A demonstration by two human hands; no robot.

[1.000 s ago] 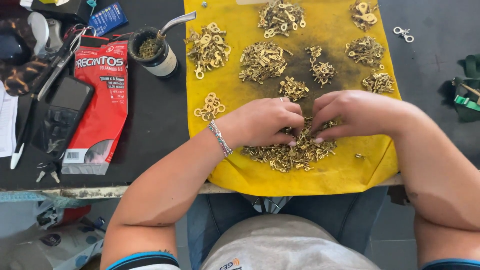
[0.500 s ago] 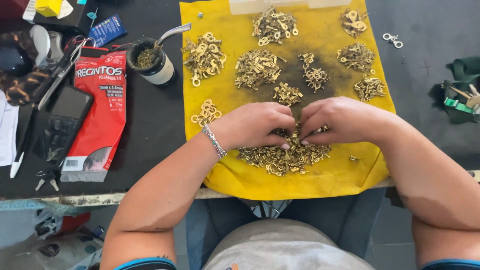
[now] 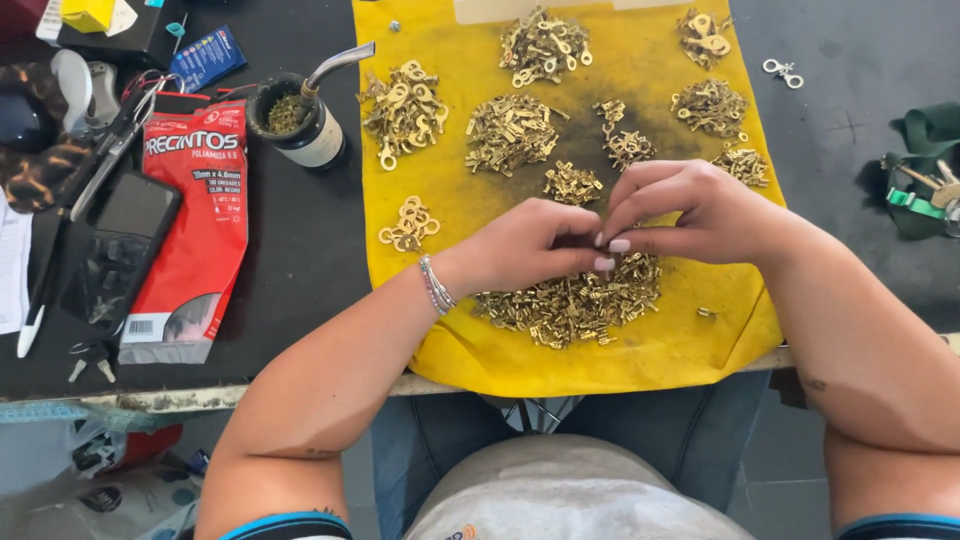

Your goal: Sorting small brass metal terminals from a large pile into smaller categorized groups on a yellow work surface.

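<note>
Both hands pinched together over a heap of small brass terminals on a yellow cloth.

Fingers (image 3: 608,244) of the left hand (image 3: 525,245) and right hand (image 3: 690,210) meet tip to tip, closed around something too small to make out, directly above the large pile of brass terminals (image 3: 570,300) at the near edge of the yellow cloth (image 3: 690,350). A beaded bracelet (image 3: 436,285) circles the left wrist. Smaller sorted clusters of brass ring terminals (image 3: 402,108) lie farther up the cloth. Left of the cloth on the dark surface (image 3: 300,250): a round dark cup with a metal straw (image 3: 300,125), a red rectangular plastic packet with white lettering and a barcode label at its near end (image 3: 190,235), a black phone (image 3: 120,250), and a small blue packet (image 3: 205,58) beyond.
</note>
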